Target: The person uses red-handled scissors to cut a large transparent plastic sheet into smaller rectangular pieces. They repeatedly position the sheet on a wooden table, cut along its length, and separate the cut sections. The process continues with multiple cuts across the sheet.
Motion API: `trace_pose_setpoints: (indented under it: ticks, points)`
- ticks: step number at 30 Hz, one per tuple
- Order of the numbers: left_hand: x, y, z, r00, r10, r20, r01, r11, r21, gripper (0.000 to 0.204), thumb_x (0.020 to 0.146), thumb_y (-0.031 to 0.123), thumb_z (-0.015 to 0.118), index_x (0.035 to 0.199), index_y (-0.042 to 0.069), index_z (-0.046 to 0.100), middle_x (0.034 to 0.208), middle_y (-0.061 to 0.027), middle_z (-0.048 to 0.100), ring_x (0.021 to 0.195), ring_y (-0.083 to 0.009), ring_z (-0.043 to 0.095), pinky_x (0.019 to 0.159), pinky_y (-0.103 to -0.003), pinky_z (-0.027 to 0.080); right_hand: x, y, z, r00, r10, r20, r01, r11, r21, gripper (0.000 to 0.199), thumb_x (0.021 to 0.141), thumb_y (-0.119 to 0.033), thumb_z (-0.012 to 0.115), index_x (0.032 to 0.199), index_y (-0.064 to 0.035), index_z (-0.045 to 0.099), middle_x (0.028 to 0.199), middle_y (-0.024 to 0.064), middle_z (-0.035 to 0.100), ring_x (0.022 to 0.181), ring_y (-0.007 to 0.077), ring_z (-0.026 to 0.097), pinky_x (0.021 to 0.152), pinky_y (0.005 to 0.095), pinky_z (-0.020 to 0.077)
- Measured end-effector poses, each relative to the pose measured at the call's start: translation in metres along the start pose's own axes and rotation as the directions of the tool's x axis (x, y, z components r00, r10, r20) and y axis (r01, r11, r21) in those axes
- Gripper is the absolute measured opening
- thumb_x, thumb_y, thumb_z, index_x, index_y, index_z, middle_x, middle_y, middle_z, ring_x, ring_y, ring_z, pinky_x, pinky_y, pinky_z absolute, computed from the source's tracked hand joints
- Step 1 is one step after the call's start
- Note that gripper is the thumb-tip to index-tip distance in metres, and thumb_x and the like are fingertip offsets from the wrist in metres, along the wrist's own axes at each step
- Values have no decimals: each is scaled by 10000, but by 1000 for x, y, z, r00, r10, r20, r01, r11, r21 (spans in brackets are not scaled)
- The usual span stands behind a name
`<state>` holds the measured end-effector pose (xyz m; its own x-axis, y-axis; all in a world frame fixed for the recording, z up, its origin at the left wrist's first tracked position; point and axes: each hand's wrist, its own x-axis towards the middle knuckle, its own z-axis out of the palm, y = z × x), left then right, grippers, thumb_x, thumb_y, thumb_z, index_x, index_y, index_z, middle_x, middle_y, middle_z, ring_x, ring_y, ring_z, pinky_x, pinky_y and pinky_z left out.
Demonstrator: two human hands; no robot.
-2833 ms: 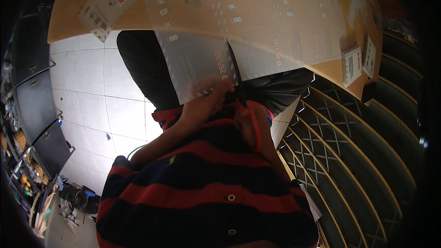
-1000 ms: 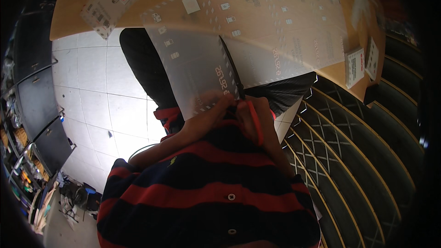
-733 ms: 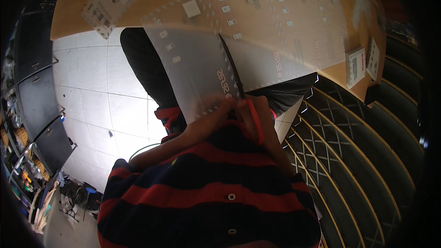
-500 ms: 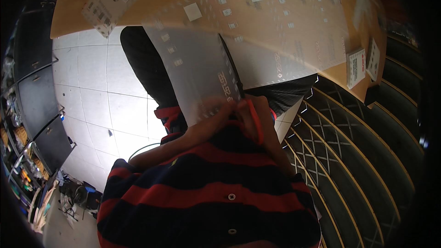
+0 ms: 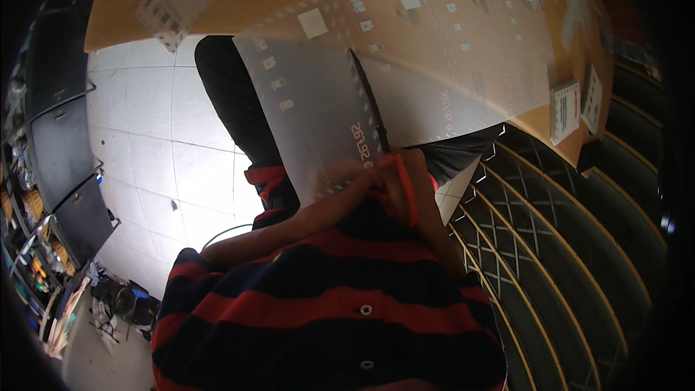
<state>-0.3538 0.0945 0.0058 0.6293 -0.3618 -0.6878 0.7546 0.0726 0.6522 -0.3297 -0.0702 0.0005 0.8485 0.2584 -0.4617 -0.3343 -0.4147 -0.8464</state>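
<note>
At the left edge of the frame stand dark cabinets (image 5: 64, 141), and crowded shelves (image 5: 36, 261) run below them. To their right the white tiled floor (image 5: 134, 112) shows brightly. In the upper left, a translucent printed piece (image 5: 170, 14) lies on the wooden table (image 5: 119, 0), its lower corner jutting past the edge.

A leg in black trousers (image 5: 228, 94) shows left of centre, beneath a large translucent printed sheet (image 5: 463, 80). The sheet spreads from the centre to the upper right, its far part on the table, its near part hanging over the edge toward the lap.

At the centre, the left hand (image 5: 355, 187) is closed on the near end of the sheet, its fingers partly blurred behind the film. Just beside it, the right hand (image 5: 418, 181) grips the scissors (image 5: 368, 87) by their orange-red handle; the dark blades point up the frame, along the sheet. How far the blades are parted cannot be told.

At the right, two small printed packs (image 5: 565, 112) stand near the table corner, below some clear plastic (image 5: 572, 3). A dark lattice gate (image 5: 539, 232) with yellow bars fills the lower right.
</note>
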Motion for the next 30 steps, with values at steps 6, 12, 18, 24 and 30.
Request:
trace_pose_setpoints:
  ticks: [6,12,18,24,30]
  points:
    - [-1,-5,2,999,-39,-11,39,999,-19,279,971,252,542,891,26,686,778,-20,641,702,-70,573,628,-216,466,3,-8,-3,1000,2,15,-3,999,32,111,801,-62,626,812,48,641,653,183,636,616,267,673,547,321,492]
    - [0,-17,-5,987,26,159,-60,975,212,270,941,286,586,896,40,689,739,-59,630,688,-123,596,627,-268,472,5,-6,-5,997,-72,-32,73,997,22,145,837,-93,612,800,47,625,614,163,607,569,224,640,533,328,469]
    - [-30,26,-33,642,355,680,-605,780,164,224,882,255,640,877,33,672,800,-119,639,713,-258,631,649,-364,482,10,3,-13,992,-107,62,110,992,-54,269,898,-205,583,772,33,585,578,171,543,544,276,605,523,367,433]
    - [-54,105,-13,206,861,465,-627,481,-612,143,815,132,697,900,27,652,904,-147,632,783,-273,630,658,-348,510,11,6,-8,985,-174,12,175,983,-58,497,945,-393,458,652,6,498,543,108,494,502,217,515,489,334,379]
    - [-50,90,7,150,945,292,-628,319,-710,215,877,151,594,874,-48,676,899,-207,615,711,-256,558,623,-339,434,9,3,-11,991,-133,22,134,989,-65,401,918,-331,516,716,15,545,579,145,523,552,271,556,524,345,412]
